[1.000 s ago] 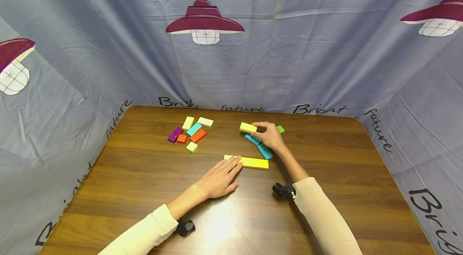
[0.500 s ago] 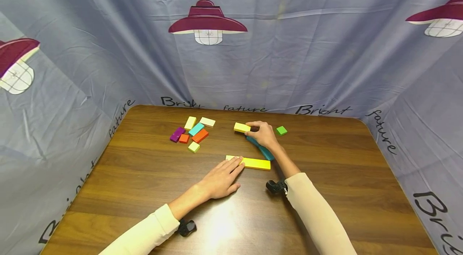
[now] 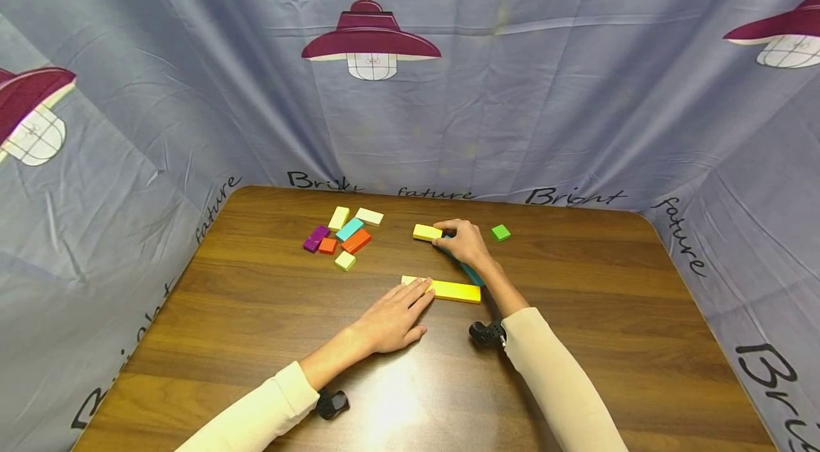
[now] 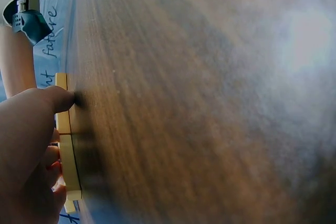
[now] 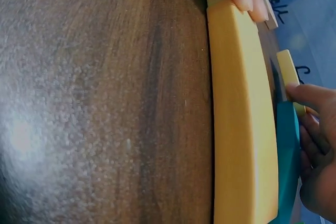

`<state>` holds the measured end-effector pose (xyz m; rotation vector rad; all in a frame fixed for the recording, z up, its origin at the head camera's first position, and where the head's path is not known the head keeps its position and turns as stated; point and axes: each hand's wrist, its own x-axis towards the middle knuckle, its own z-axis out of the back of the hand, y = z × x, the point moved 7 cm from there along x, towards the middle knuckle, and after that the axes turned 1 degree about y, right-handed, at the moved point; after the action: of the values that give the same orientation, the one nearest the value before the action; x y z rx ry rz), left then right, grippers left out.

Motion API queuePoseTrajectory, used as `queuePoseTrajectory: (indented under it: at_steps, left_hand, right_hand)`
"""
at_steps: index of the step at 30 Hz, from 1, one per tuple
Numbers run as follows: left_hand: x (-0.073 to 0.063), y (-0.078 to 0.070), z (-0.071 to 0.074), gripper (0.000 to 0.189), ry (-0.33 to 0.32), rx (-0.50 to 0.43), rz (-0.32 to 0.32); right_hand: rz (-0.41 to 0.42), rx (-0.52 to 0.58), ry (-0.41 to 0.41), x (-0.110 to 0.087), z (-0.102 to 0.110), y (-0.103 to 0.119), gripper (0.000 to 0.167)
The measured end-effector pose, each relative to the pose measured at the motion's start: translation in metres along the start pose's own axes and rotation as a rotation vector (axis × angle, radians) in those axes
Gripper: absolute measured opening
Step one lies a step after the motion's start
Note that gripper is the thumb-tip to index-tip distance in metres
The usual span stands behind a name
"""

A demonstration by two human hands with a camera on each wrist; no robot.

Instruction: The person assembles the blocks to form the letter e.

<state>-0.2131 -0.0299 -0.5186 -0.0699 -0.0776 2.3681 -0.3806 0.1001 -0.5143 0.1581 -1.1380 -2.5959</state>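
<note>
The left hand (image 3: pixel 391 320), fingers straight, rests on a smooth yellow bar (image 3: pixel 456 291). At one o'clock from that hand is a short yellow rectangular block (image 3: pixel 426 232), long axis nine-to-three, its three-o'clock end pinched by the nearer right hand (image 3: pixel 466 244).

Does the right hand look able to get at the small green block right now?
Probably yes: the small bright green block lies to the right of the right hand, with nothing visible between them. That hand pinches a yellow rectangular block, though, so it would likely need to release it first.
</note>
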Motion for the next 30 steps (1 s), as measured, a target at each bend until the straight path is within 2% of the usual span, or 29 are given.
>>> queuePoseTrajectory:
  at_steps: [17, 30]
  left_hand:
    - [0.0003, 0.0001, 0.0004, 0.066, 0.005, -0.006, -0.001]
    - [0.0005, 0.0014, 0.0003, 0.065, -0.01, 0.004, -0.004]
  right_hand:
    - [-0.013, -0.007, 0.03, -0.0006, -0.0061, -0.0028, 0.043]
    - [0.017, -0.031, 0.052, -0.0021, -0.008, 0.0019, 0.044]
